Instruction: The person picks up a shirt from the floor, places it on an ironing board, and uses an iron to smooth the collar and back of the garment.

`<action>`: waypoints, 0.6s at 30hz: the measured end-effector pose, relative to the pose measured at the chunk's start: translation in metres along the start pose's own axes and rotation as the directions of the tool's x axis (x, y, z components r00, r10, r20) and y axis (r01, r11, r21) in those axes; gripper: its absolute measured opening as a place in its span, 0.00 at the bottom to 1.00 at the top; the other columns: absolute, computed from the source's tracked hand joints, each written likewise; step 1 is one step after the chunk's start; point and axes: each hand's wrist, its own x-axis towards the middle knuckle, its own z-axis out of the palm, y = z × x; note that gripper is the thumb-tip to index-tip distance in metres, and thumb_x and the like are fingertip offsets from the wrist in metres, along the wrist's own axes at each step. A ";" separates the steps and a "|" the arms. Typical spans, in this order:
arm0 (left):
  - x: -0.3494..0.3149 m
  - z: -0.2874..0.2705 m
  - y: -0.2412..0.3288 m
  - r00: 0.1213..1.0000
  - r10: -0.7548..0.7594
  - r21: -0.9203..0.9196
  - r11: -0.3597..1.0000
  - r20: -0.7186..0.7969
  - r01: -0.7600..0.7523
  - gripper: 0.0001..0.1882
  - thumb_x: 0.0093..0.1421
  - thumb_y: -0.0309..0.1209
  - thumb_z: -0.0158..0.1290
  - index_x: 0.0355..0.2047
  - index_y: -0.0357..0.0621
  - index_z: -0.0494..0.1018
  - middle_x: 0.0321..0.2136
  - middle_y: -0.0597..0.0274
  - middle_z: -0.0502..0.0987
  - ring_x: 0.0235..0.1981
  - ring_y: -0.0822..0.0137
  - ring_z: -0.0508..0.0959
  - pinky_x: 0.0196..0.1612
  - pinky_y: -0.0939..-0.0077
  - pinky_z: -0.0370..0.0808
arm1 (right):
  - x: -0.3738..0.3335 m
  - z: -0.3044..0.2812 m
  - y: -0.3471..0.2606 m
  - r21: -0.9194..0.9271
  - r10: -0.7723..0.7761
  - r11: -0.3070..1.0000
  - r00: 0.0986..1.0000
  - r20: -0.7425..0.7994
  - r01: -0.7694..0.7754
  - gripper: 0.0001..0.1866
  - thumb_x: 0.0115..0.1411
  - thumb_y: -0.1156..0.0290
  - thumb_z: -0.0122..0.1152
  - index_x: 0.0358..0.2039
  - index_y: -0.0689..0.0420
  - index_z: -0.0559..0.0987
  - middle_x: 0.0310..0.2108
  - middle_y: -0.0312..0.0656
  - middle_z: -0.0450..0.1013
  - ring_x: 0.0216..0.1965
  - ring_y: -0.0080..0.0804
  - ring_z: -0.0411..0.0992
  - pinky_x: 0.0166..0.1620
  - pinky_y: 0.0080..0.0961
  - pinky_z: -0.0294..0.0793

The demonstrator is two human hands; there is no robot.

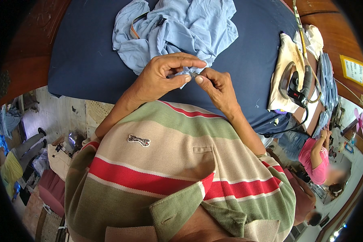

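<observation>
A crumpled light blue garment [181, 34] lies on the dark blue cloth of the table [92, 60] in front of me. My left hand [162, 76] is at its near edge, thumb and fingers closed around a small gathered bit of the blue fabric. Close beside it, my right hand [218, 86] pinches a small grey, metal-looking piece [194, 74] between thumb and forefinger, its tip against the fabric. The fingers hide most of that piece, so its kind cannot be made out. A dark strip with an orange-brown edge [135, 30] rests on the garment's upper left.
On the right, an iron [288, 80] with a dark cord stands on a cream cloth [284, 52]. Blue folded clothes [327, 80] hang beyond it. Other people, one in a pink top [314, 159], are at far right. A person in yellow [11, 171] is at far left.
</observation>
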 end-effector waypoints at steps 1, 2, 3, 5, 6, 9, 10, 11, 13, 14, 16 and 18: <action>0.000 0.000 0.000 1.000 -0.008 -0.006 1.000 0.001 0.008 0.19 0.49 0.16 0.50 0.43 0.38 0.71 0.43 0.59 0.70 0.41 0.74 0.71 0.42 0.85 0.70 | 0.000 0.000 -0.001 0.006 0.010 1.000 1.000 0.003 -0.010 0.15 0.56 0.62 0.55 0.21 0.62 0.75 0.09 0.37 0.61 0.12 0.20 0.58 0.17 0.22 0.56; 0.000 0.000 0.001 1.000 -0.017 -0.012 1.000 0.003 0.017 0.19 0.49 0.16 0.50 0.43 0.39 0.71 0.43 0.59 0.70 0.40 0.75 0.71 0.41 0.86 0.70 | 0.000 0.000 0.000 0.005 0.008 1.000 1.000 0.004 -0.008 0.15 0.57 0.62 0.55 0.22 0.62 0.75 0.09 0.37 0.61 0.12 0.20 0.58 0.17 0.22 0.56; 0.000 0.000 0.001 1.000 -0.015 -0.019 1.000 0.000 0.015 0.19 0.49 0.16 0.50 0.44 0.39 0.71 0.43 0.59 0.70 0.39 0.76 0.70 0.40 0.86 0.70 | 0.000 0.000 0.001 0.004 0.006 1.000 1.000 0.006 -0.006 0.15 0.57 0.62 0.55 0.22 0.62 0.75 0.09 0.37 0.61 0.12 0.20 0.58 0.17 0.22 0.56; 0.001 0.000 0.001 1.000 -0.011 -0.031 0.999 -0.008 0.011 0.19 0.49 0.16 0.50 0.44 0.39 0.71 0.43 0.60 0.70 0.38 0.77 0.70 0.39 0.87 0.69 | 0.000 0.000 0.002 0.011 0.004 1.000 1.000 0.005 -0.004 0.15 0.57 0.62 0.55 0.22 0.62 0.75 0.10 0.37 0.62 0.12 0.20 0.58 0.18 0.22 0.56; 0.001 0.000 0.001 1.000 -0.014 -0.028 1.000 -0.001 0.014 0.19 0.49 0.16 0.50 0.44 0.39 0.71 0.43 0.59 0.70 0.39 0.76 0.70 0.40 0.87 0.69 | 0.000 0.001 0.000 0.019 0.004 1.000 1.000 0.003 -0.004 0.15 0.57 0.62 0.55 0.22 0.62 0.75 0.10 0.38 0.62 0.13 0.20 0.58 0.18 0.22 0.57; 0.002 -0.001 0.000 1.000 -0.014 -0.031 0.999 0.012 0.015 0.19 0.49 0.15 0.50 0.44 0.38 0.71 0.43 0.59 0.70 0.41 0.74 0.70 0.43 0.85 0.69 | 0.001 0.000 0.000 0.022 0.020 1.000 1.000 0.011 -0.021 0.15 0.57 0.62 0.54 0.23 0.63 0.75 0.11 0.38 0.62 0.13 0.21 0.59 0.18 0.22 0.57; 0.003 0.000 -0.002 1.000 -0.011 -0.039 0.999 0.010 0.012 0.19 0.49 0.15 0.50 0.44 0.38 0.71 0.43 0.59 0.70 0.42 0.73 0.71 0.44 0.84 0.70 | 0.001 0.000 0.000 0.019 0.029 0.999 0.999 0.016 -0.029 0.15 0.57 0.62 0.54 0.24 0.63 0.75 0.11 0.38 0.63 0.13 0.21 0.59 0.18 0.22 0.57; 0.003 0.000 -0.003 1.000 -0.008 -0.048 0.999 0.008 0.009 0.19 0.49 0.15 0.49 0.44 0.37 0.71 0.43 0.58 0.70 0.43 0.73 0.71 0.44 0.83 0.70 | 0.001 -0.001 0.000 0.009 0.036 0.999 0.999 0.022 -0.036 0.15 0.57 0.62 0.54 0.24 0.63 0.75 0.11 0.38 0.63 0.13 0.21 0.59 0.18 0.23 0.57; 0.002 0.000 -0.005 1.000 -0.014 -0.057 0.998 0.016 0.015 0.19 0.49 0.15 0.49 0.44 0.37 0.70 0.43 0.58 0.69 0.45 0.71 0.70 0.47 0.82 0.69 | 0.002 -0.001 -0.001 -0.010 0.049 0.999 0.998 0.033 -0.049 0.15 0.57 0.62 0.54 0.24 0.63 0.75 0.11 0.39 0.63 0.13 0.21 0.59 0.18 0.23 0.57; 0.002 0.000 -0.005 1.000 -0.016 -0.061 0.998 0.019 0.017 0.19 0.49 0.15 0.49 0.44 0.36 0.70 0.43 0.58 0.69 0.46 0.70 0.70 0.48 0.81 0.69 | 0.002 0.000 -0.001 -0.003 0.045 0.999 0.999 0.027 -0.045 0.15 0.57 0.62 0.54 0.24 0.63 0.75 0.11 0.38 0.63 0.13 0.21 0.58 0.18 0.23 0.57; 0.003 0.000 -0.006 1.000 0.004 -0.066 0.998 0.021 -0.002 0.19 0.49 0.15 0.49 0.44 0.36 0.71 0.44 0.58 0.69 0.41 0.73 0.71 0.43 0.83 0.70 | 0.002 0.001 -0.002 0.014 0.042 0.999 0.999 0.014 -0.042 0.15 0.57 0.62 0.54 0.24 0.63 0.75 0.11 0.38 0.63 0.13 0.21 0.58 0.18 0.23 0.57; 0.004 -0.001 -0.005 1.000 0.004 -0.050 0.999 0.027 -0.002 0.20 0.49 0.15 0.49 0.45 0.37 0.70 0.44 0.59 0.69 0.36 0.77 0.70 0.38 0.86 0.69 | 0.003 0.000 -0.001 0.024 0.043 0.999 0.999 0.026 -0.044 0.16 0.57 0.61 0.54 0.24 0.63 0.76 0.10 0.38 0.62 0.13 0.20 0.58 0.18 0.23 0.57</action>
